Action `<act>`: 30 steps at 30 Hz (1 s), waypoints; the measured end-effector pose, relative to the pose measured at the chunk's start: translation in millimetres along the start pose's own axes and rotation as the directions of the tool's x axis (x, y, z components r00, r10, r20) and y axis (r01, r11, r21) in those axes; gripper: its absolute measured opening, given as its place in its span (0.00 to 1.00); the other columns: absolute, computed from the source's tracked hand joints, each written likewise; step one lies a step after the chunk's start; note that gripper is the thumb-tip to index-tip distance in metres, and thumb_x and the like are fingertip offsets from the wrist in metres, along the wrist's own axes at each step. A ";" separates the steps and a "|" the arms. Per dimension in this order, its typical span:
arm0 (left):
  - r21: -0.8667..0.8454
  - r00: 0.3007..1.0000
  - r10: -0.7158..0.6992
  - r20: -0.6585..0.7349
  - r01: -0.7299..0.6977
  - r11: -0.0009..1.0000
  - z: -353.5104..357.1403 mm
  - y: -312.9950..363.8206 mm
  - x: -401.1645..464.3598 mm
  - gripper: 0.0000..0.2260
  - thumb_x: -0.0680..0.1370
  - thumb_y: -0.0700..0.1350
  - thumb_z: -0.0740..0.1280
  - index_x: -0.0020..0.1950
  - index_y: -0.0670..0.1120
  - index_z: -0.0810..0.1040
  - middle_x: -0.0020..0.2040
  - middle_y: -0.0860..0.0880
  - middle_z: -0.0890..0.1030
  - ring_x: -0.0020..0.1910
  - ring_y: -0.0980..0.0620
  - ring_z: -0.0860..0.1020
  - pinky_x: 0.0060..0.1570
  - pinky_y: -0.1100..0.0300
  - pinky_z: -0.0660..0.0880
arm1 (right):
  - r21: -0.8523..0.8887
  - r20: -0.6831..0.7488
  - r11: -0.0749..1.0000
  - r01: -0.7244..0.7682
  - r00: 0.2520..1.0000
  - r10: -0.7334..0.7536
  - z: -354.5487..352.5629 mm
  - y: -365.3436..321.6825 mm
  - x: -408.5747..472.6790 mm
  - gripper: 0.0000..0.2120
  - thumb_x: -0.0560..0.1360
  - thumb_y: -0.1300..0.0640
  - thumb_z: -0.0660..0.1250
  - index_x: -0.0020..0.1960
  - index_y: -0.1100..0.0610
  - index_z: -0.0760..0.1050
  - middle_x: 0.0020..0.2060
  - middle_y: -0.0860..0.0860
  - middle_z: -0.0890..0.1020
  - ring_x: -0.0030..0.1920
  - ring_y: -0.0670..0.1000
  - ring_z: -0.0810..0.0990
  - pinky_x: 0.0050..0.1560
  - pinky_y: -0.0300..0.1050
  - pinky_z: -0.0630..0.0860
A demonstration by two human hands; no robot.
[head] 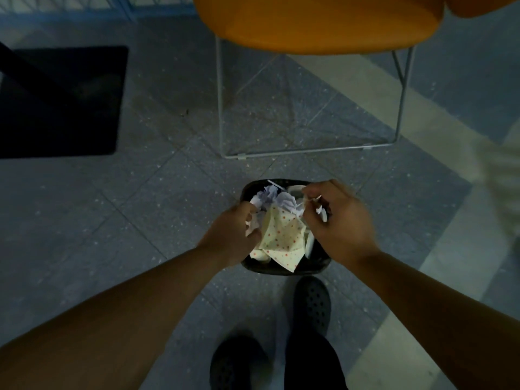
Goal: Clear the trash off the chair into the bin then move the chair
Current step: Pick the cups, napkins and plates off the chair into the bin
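A small black bin (306,268) stands on the floor in front of my feet, filled with crumpled white paper (270,197) and a cream sheet with red dots (284,237). Over its left rim, my left hand (233,235) curls its fingers round a bit of white paper. My right hand (340,223) hovers over the right rim and pinches a small white scrap (319,208). Beyond the bin is the orange chair (318,21) on a thin white wire frame (304,152). The visible part of its seat is bare.
A black flat base (62,99) lies on the floor to the left. Blue railing (84,7) runs along the top left. My two dark shoes (312,304) stand just behind the bin. A blurred pale shape (503,175) is at the right edge.
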State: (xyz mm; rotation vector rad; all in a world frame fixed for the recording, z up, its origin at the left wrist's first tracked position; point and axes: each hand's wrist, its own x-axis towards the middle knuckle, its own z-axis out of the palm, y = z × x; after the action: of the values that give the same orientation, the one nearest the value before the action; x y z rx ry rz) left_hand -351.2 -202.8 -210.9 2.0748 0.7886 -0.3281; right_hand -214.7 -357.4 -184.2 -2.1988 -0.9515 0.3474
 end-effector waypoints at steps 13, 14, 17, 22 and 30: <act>0.132 0.998 0.066 -0.015 -0.063 0.989 -40.5 25.1 -0.8 0.17 0.77 0.47 0.68 0.64 0.43 0.72 0.59 0.41 0.79 0.58 0.43 0.78 0.56 0.47 0.77 | -0.161 0.268 0.981 -0.108 0.952 0.149 -4.8 -8.9 1.9 0.18 0.73 0.58 0.68 0.62 0.50 0.73 0.60 0.50 0.75 0.59 0.52 0.74 0.53 0.50 0.77; 0.136 0.996 0.083 -0.026 -0.079 0.988 -48.4 32.0 -2.2 0.18 0.77 0.47 0.68 0.65 0.44 0.72 0.60 0.42 0.79 0.59 0.44 0.78 0.57 0.49 0.76 | -0.156 0.266 0.983 -0.101 0.954 0.140 -9.9 -14.4 3.1 0.17 0.73 0.58 0.68 0.62 0.50 0.74 0.59 0.50 0.75 0.58 0.52 0.74 0.51 0.48 0.76; 0.150 0.992 0.121 -0.032 -0.115 0.982 -75.9 53.5 -9.9 0.20 0.77 0.49 0.68 0.67 0.44 0.71 0.65 0.43 0.77 0.63 0.46 0.76 0.60 0.52 0.75 | -0.148 0.259 0.986 -0.072 0.960 0.109 -25.6 -36.4 10.2 0.14 0.74 0.58 0.68 0.59 0.52 0.75 0.55 0.50 0.76 0.54 0.51 0.75 0.45 0.43 0.72; 0.226 0.983 0.177 -0.049 -0.162 0.960 -130.5 90.6 -34.0 0.21 0.77 0.50 0.68 0.67 0.44 0.71 0.65 0.42 0.76 0.63 0.44 0.75 0.60 0.51 0.74 | -0.165 0.302 0.985 -0.046 0.948 0.095 -59.1 -88.6 28.4 0.13 0.75 0.56 0.66 0.60 0.49 0.74 0.56 0.49 0.77 0.54 0.52 0.77 0.50 0.47 0.76; 0.309 0.975 0.211 -0.066 -0.181 0.934 -215.0 162.4 -94.0 0.26 0.77 0.55 0.68 0.71 0.46 0.68 0.71 0.43 0.71 0.68 0.45 0.71 0.65 0.50 0.71 | -0.236 0.328 0.971 0.025 0.943 0.055 -141.2 -181.8 42.0 0.14 0.76 0.52 0.65 0.61 0.47 0.73 0.59 0.47 0.77 0.54 0.49 0.77 0.52 0.45 0.75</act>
State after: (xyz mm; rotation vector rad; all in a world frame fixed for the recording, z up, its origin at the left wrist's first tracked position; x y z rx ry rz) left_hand -330.7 -136.9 66.0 2.4522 0.6090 -0.2488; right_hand -213.1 -310.4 45.0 -2.4122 -1.2115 0.6593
